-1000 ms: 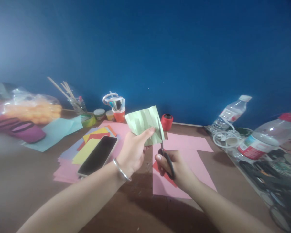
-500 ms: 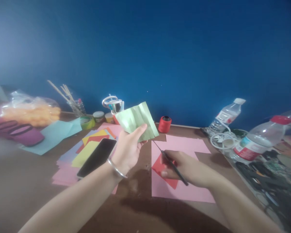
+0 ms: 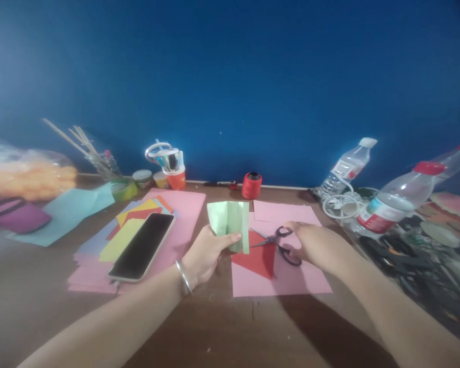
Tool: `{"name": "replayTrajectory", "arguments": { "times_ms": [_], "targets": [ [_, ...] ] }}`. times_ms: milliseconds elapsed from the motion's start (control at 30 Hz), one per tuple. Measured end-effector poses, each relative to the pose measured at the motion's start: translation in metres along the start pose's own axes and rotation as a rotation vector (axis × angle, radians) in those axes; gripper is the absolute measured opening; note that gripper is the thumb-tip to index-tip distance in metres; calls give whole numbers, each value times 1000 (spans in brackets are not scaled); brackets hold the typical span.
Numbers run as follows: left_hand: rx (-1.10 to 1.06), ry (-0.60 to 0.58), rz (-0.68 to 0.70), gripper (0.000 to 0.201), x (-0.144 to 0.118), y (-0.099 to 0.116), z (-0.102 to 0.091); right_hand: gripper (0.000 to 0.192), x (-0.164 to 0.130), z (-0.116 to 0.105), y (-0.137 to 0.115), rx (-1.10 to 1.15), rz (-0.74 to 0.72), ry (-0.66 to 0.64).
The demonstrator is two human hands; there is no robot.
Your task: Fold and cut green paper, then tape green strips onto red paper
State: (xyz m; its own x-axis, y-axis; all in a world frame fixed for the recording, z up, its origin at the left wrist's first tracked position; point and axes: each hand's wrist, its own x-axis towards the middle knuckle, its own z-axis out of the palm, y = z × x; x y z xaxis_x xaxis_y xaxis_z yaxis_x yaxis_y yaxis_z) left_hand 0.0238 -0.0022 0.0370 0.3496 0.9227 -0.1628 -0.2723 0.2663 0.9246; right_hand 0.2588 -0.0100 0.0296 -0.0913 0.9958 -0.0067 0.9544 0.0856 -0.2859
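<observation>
My left hand (image 3: 209,250), a silver bangle at its wrist, pinches a folded piece of light green paper (image 3: 225,219) with the thumb across its front. In my right hand (image 3: 306,240) is a pair of scissors (image 3: 270,240) with black handles, its blades spread and pointing left at the paper's right edge. I cannot tell whether the blades touch the green paper. Under the scissors a red paper piece (image 3: 262,260) lies on a pink sheet (image 3: 291,283).
Left of my hands lie a phone (image 3: 142,248) and stacked coloured papers (image 3: 90,273). An orange cup (image 3: 175,179) and a red spool (image 3: 252,186) stand by the blue wall. On the right are plastic bottles (image 3: 398,199), a white cable (image 3: 337,207) and dark clutter (image 3: 410,276).
The green paper has come down and turned more upright in my left hand. My right hand has turned the scissors leftward, and their blades are now spread beside the paper. The view has shifted slightly.
</observation>
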Motion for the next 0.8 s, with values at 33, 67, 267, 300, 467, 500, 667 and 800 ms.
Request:
{"name": "replayTrajectory", "arguments": {
  "times_ms": [33,67,267,300,467,500,667,800],
  "targets": [
    [-3,-8,-21,23,-1,-7,-1,16,-2,2,-9,51,5,62],
    [-7,-3,-38,24,-2,-13,-1,12,-4,5,-19,142,-12,112],
    [-35,47,-129,23,-1,-35,-5,21,-4,56,-60,1102,60,-192],
    [-33,65,-141,23,0,-36,-5,20,-3,63,-61,1114,57,-180],
    [-6,140,-196,26,3,-38,-4,19,-3,70,-54,1117,85,-172],
    [-4,133,-196,26,3,-39,-4,19,-4,68,-54,1132,94,-178],
    [87,103,-176,26,2,-42,-7,15,-5,62,-57,1134,136,-145],
    [113,96,-203,26,2,-43,-8,16,-4,62,-56,1094,111,-149]
  ]
}}
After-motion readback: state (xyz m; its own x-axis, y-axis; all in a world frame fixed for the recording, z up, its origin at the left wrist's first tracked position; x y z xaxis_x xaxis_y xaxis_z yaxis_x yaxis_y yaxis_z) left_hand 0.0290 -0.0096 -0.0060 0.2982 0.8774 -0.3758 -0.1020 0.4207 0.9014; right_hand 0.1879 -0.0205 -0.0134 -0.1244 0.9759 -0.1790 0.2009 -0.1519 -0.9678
